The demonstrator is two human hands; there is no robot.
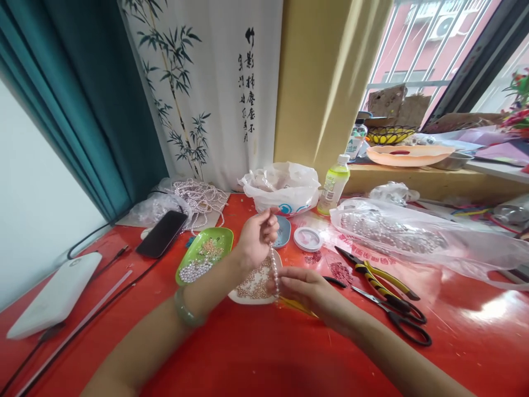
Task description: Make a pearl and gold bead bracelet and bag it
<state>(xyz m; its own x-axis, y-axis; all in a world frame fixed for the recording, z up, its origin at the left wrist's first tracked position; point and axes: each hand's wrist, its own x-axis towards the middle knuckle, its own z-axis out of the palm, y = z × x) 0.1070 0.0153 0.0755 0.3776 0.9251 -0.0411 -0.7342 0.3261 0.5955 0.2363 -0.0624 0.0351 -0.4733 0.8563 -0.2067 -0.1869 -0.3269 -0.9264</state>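
Observation:
A short strand of pearl beads [275, 264] hangs down from my left hand [259, 237], its upper end pinched between closed fingers. Around the lower part of that strand are the fingertips of my right hand [303, 289]; its fingers are long and fairly straight, with the beads between them. Below both hands sits a white tray [252, 301] of small gold and pale beads, partly covered by my left wrist. To its left, a green tray [226, 234] holds silvery pearl beads [195, 271] and gold pieces [210, 249].
Pliers [374, 275] and black-handled scissors [397, 320] lie right. Behind are a blue dish [284, 231], a round clear case [308, 239], a white plastic bag [285, 193] and a bottle [334, 187]. A phone [162, 234], power bank [53, 295] and cables are left.

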